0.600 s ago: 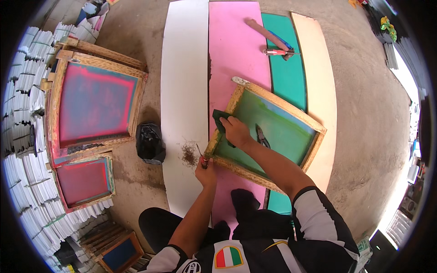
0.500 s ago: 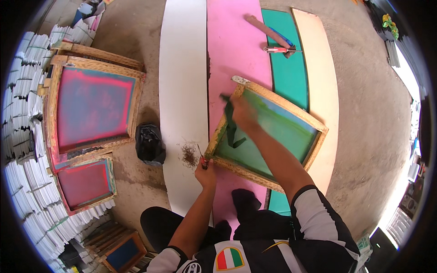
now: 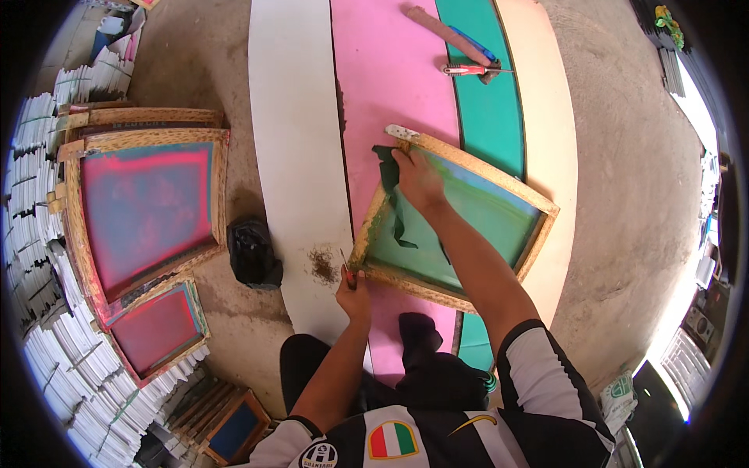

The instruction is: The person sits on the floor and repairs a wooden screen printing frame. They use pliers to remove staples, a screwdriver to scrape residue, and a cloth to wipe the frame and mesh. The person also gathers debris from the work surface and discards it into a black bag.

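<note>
A wooden screen-printing frame (image 3: 477,173) with green-tinted mesh (image 3: 488,214) lies tilted across the coloured boards. My right hand (image 3: 421,181) is closed at its upper left corner, pinching a dark green strip (image 3: 388,165) that curls down over the mesh. My left hand (image 3: 355,298) is at the frame's lower left corner, closed around a small red-handled screwdriver (image 3: 350,277) whose thin blade points up. Its fingers also seem to touch the frame's edge. Beside that blade, on the white board, sits a small heap of brown shreds (image 3: 322,265).
Further up the boards lie a hammer (image 3: 449,35), a blue tool (image 3: 472,44) and a red-handled screwdriver (image 3: 466,70). A black plastic bag (image 3: 253,253) stands on the floor to the left. Past it, pink-stained screens (image 3: 148,214) lean against stacked paper (image 3: 31,203).
My right hand has shifted slightly up and left along the frame's edge with the green strip. The left hand stays at the lower corner. My head view has shifted somewhat.
</note>
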Demonstrator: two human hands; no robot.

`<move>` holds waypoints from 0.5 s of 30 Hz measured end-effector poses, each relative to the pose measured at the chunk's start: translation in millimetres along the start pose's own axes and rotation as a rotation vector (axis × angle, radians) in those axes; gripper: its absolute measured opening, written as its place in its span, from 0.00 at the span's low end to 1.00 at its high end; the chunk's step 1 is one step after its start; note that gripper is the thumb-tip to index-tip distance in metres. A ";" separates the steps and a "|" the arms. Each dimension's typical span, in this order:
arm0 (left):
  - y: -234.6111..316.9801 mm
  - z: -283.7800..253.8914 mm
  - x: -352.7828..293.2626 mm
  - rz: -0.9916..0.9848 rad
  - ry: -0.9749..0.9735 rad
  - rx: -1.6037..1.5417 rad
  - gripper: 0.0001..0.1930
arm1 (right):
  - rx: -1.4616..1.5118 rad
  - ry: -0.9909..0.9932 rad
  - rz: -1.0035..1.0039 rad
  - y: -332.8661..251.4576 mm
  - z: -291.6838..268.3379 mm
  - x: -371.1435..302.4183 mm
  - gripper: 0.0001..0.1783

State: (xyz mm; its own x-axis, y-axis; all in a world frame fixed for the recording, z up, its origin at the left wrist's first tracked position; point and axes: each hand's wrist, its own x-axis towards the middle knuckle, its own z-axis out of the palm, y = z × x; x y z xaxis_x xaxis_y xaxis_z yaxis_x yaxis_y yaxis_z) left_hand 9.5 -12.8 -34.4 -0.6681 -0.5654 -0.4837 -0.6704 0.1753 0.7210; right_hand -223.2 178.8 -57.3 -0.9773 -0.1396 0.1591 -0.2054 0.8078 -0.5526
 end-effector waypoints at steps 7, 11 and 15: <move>-6.9 8.9 -4.6 0.007 -0.013 -0.298 0.28 | -0.096 0.106 0.043 -16.1 21.7 -25.0 0.19; 3.2 2.2 -6.0 0.018 -0.036 -0.271 0.20 | -0.094 0.217 0.108 -20.5 10.0 -4.8 0.16; -10.2 1.1 -0.4 0.103 -0.058 -0.221 0.28 | -0.153 0.207 -0.082 7.8 17.7 -2.4 0.16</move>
State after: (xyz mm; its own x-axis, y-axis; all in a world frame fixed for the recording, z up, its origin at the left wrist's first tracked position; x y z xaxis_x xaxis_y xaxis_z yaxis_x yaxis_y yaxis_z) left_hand 16.3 -13.5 -42.2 -0.7512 -0.5052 -0.4248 -0.5148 0.0455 0.8561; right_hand -223.4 175.3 -76.5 -0.9232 -0.1009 0.3708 -0.2579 0.8780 -0.4032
